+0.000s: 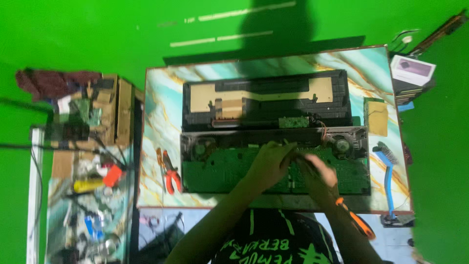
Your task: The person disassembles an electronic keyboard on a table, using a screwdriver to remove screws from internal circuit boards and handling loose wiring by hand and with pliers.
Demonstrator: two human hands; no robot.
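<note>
Head view: at frame centre the left hand (pixel 271 164) and right hand (pixel 320 171), finger closure indiscernible through blur, meet over the green circuit board (pixel 215 171) on the table (pixel 156 98); a slip could scratch its traces.

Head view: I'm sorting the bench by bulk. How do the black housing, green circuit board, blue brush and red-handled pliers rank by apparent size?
1. Black housing
2. Green circuit board, partly hidden by the hands
3. Blue brush
4. Red-handled pliers
</note>
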